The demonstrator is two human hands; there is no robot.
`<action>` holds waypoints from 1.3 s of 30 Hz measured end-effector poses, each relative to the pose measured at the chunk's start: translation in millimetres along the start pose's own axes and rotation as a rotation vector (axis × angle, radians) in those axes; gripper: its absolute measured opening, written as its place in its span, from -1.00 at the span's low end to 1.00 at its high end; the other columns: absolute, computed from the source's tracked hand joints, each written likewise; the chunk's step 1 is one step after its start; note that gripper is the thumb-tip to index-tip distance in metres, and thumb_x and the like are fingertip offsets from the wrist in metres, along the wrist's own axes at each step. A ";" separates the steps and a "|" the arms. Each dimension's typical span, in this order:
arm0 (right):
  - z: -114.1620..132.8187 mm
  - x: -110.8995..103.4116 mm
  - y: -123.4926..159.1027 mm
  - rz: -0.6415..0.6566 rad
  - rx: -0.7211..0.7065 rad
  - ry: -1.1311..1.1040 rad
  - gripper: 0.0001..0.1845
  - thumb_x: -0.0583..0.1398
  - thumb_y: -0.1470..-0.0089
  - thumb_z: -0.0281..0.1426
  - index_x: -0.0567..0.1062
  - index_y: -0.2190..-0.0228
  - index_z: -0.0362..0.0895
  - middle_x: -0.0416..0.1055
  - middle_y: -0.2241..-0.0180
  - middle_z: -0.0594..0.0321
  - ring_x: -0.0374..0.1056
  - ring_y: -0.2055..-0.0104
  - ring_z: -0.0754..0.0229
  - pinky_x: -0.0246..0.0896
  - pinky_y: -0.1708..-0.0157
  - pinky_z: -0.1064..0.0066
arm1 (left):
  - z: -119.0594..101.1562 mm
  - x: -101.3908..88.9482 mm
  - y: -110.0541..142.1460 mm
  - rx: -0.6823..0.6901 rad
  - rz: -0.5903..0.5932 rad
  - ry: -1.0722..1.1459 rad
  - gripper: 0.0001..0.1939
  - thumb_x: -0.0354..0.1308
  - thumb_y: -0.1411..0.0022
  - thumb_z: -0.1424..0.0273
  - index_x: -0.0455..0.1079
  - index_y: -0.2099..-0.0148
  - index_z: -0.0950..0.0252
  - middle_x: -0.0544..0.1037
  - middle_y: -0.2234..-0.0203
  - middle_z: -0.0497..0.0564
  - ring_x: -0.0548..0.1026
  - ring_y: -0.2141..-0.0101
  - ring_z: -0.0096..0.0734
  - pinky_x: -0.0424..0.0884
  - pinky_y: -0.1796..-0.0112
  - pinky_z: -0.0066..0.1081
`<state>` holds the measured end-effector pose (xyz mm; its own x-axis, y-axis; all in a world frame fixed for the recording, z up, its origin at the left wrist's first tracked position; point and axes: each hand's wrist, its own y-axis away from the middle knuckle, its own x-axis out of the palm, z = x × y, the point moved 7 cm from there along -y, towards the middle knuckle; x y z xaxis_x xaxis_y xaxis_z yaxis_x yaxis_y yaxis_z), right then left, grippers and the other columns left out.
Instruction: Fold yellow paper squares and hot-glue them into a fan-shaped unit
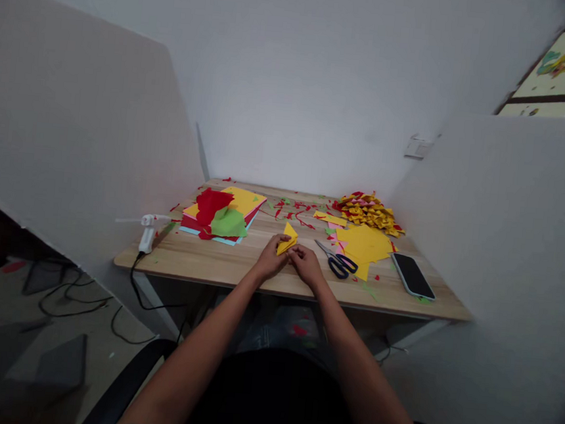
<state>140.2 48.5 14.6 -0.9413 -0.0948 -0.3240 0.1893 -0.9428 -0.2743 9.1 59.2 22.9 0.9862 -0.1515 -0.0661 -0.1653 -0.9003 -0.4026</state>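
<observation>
Left hand point(271, 256): fingers closed around a folded yellow paper piece point(287, 239), one point of it standing up above the fingers. Right hand point(304, 261): fingertips drawn together at the paper's lower right edge; exact finger contact too small to resolve. Paper is held over the front middle of the wooden table point(228, 263). Just right of the hands: scissors point(340, 263), blades parted slightly, beside yellow sheets point(366, 244); phone point(412, 275) farther right. Behind the sheets, a heap of folded yellow and red pieces point(369, 212). Left: stacked coloured paper point(246, 202) under red and green scraps; glue gun point(146, 234) at the left end.
</observation>
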 end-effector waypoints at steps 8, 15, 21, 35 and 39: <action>1.1 -3.3 0.2 -0.039 -0.012 0.010 -0.68 0.21 -0.27 -0.21 0.48 0.07 -0.17 0.49 0.14 0.19 0.46 0.21 0.21 0.46 0.22 0.26 | 2.9 5.7 -1.1 0.001 0.107 0.019 -0.64 0.19 -0.36 0.26 0.38 -0.11 0.33 0.49 0.01 0.12 0.52 0.07 -0.24 0.52 0.07 -0.13; -1.5 -8.2 -0.3 -0.074 -0.014 0.017 -0.67 0.21 -0.26 -0.21 0.47 0.06 -0.17 0.49 0.14 0.19 0.46 0.22 0.21 0.46 0.22 0.26 | -5.1 7.3 1.1 0.032 0.169 -0.003 -0.65 0.19 -0.36 0.25 0.39 -0.10 0.33 0.50 0.01 0.11 0.52 0.06 -0.24 0.51 0.05 -0.12; -6.9 -9.0 -2.3 -0.082 -0.007 0.045 -0.68 0.22 -0.26 -0.22 0.48 0.07 -0.18 0.49 0.13 0.18 0.46 0.19 0.19 0.46 0.19 0.24 | -0.8 4.0 -1.5 0.056 0.157 -0.092 -0.64 0.18 -0.37 0.23 0.39 -0.10 0.33 0.50 0.01 0.12 0.52 0.06 -0.23 0.51 0.05 -0.11; 4.9 -1.4 0.4 -0.019 -0.047 0.095 -0.69 0.22 -0.26 -0.21 0.49 0.09 -0.17 0.50 0.11 0.18 0.47 0.15 0.17 0.45 0.14 0.20 | -8.3 7.9 1.1 0.145 0.112 -0.429 -0.68 0.15 -0.38 0.23 0.42 -0.06 0.30 0.49 -0.02 0.12 0.48 0.01 -0.22 0.45 -0.03 -0.07; 5.2 -2.8 0.9 -0.031 -0.033 0.126 -0.67 0.21 -0.26 -0.20 0.49 0.08 -0.17 0.49 0.10 0.17 0.47 0.14 0.15 0.45 0.14 0.20 | -10.9 11.2 2.4 0.158 0.148 -0.486 -0.67 0.17 -0.37 0.23 0.42 -0.07 0.31 0.49 -0.02 0.12 0.48 -0.01 -0.20 0.44 -0.04 -0.05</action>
<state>141.5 46.2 19.9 -0.9048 -0.0228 -0.4252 0.1716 -0.9334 -0.3152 19.8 50.9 31.1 0.8456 -0.0323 -0.5328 -0.3377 -0.8054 -0.4871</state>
